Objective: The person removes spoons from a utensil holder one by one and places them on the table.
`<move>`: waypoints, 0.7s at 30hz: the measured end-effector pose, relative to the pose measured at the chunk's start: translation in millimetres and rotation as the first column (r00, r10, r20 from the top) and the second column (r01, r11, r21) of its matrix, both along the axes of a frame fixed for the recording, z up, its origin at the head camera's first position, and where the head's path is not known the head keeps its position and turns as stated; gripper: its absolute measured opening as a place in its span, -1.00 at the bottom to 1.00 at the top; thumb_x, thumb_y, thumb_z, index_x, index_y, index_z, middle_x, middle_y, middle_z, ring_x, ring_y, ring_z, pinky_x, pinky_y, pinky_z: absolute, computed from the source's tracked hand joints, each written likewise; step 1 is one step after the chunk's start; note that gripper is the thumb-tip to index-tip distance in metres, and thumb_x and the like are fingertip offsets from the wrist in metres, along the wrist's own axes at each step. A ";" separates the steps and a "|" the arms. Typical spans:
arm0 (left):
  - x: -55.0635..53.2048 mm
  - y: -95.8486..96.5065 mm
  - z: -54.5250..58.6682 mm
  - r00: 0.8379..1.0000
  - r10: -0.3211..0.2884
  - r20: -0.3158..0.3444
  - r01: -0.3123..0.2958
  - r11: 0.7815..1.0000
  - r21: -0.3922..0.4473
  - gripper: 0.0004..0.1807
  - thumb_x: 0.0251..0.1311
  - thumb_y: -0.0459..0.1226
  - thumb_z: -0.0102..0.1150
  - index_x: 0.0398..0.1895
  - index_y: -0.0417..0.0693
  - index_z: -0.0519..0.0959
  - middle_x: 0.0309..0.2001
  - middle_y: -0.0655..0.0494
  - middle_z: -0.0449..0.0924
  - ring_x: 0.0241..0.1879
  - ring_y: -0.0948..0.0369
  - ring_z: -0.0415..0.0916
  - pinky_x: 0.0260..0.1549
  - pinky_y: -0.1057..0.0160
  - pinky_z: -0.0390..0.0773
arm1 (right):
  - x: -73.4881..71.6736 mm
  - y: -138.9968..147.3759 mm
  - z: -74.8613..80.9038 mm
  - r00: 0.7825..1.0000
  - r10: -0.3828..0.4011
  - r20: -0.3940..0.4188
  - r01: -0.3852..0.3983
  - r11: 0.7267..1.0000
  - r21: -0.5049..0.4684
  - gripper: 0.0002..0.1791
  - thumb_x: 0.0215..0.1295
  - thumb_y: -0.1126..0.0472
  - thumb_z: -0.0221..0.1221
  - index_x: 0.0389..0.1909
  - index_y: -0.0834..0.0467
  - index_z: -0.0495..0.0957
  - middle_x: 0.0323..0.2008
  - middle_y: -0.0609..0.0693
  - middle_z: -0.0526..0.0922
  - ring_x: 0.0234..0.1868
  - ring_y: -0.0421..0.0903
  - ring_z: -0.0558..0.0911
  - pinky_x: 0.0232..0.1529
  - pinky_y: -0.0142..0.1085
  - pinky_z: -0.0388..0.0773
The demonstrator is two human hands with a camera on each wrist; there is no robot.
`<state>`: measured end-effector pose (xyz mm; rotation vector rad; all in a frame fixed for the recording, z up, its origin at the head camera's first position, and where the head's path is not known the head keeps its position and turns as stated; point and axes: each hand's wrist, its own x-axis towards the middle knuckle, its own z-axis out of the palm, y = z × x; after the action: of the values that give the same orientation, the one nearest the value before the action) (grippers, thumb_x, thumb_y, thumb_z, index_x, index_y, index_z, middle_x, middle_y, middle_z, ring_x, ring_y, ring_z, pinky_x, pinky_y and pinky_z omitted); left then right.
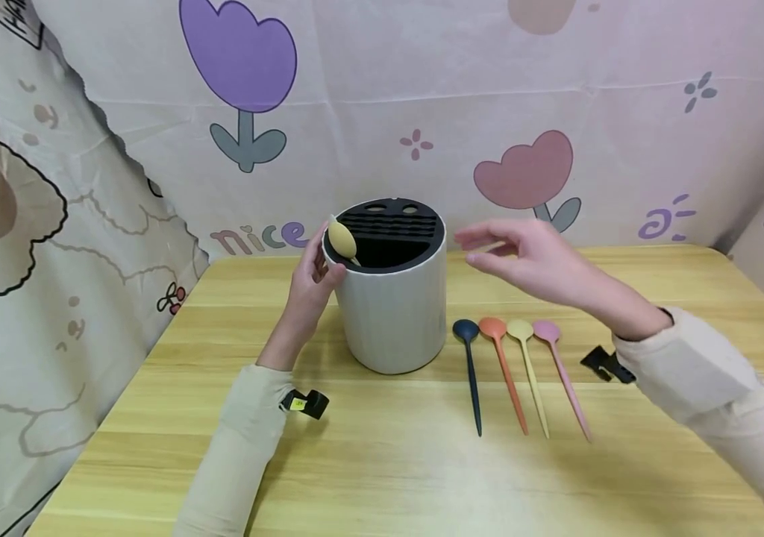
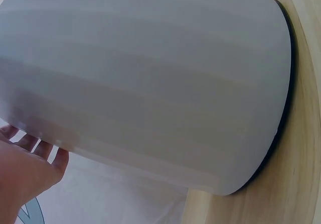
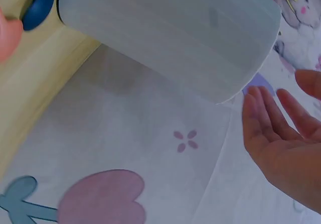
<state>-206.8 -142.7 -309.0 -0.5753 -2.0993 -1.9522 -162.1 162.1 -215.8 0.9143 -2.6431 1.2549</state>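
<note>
A white utensil holder (image 1: 392, 321) with a black slotted lid (image 1: 390, 230) stands upright on the table. My left hand (image 1: 315, 280) holds its left side near the rim, thumb in front and fingers around the back; in the left wrist view the fingertips touch the white wall. A beige spoon (image 1: 342, 240) leans in the lid's left side, bowl up, its handle mostly hidden inside. My right hand (image 1: 523, 257) hovers right of the rim, fingers loosely extended, holding nothing. Below it lie a navy spoon (image 1: 466, 332), an orange spoon (image 1: 493, 328), a yellow spoon (image 1: 520, 330) and a pink spoon (image 1: 547, 332).
The wooden table (image 1: 382, 462) extends around the holder. Behind it hangs a printed cloth (image 1: 368, 89), close to the table's back edge, with another patterned cloth (image 1: 33, 358) on the left. Each wrist carries a small black device.
</note>
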 end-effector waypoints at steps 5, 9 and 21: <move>-0.3 0.4 0.2 1.000 -0.002 -0.007 0.002 1.000 0.001 0.36 -0.26 0.48 0.22 0.52 -0.13 0.00 0.45 -0.03 0.11 0.41 0.16 0.08 0.36 0.11 0.10 | -13.6 -16.2 17.6 1.000 0.012 0.015 -0.013 1.000 0.022 -0.66 0.37 0.27 0.15 0.12 0.25 0.56 0.01 0.08 0.64 -0.03 -0.08 0.63 0.01 -0.25 0.53; -1.2 0.7 0.3 1.000 -0.001 -0.015 0.001 1.000 0.006 0.35 -0.25 0.47 0.23 0.51 -0.14 0.01 0.45 -0.03 0.11 0.41 0.16 0.08 0.36 0.10 0.09 | -19.8 -31.2 26.4 0.998 0.030 0.055 -0.029 1.000 -0.009 -0.65 0.37 0.27 0.14 0.13 0.27 0.55 0.05 0.10 0.63 0.03 -0.09 0.61 0.07 -0.19 0.49; 0.1 0.5 -0.5 1.000 -0.005 -0.001 0.005 1.000 0.022 0.31 -0.22 0.44 0.24 0.52 -0.10 0.01 0.46 0.02 0.10 0.42 0.19 0.06 0.36 0.12 0.10 | -25.3 -67.2 43.6 0.984 0.099 0.147 -0.101 0.995 0.008 -0.59 0.36 0.31 0.12 0.21 0.28 0.48 0.09 0.14 0.60 0.11 -0.10 0.57 0.13 -0.24 0.46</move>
<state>-206.7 -142.2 -309.5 -0.5778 -2.0755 -1.9743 -187.4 95.0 -172.2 1.0060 -2.7526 1.3761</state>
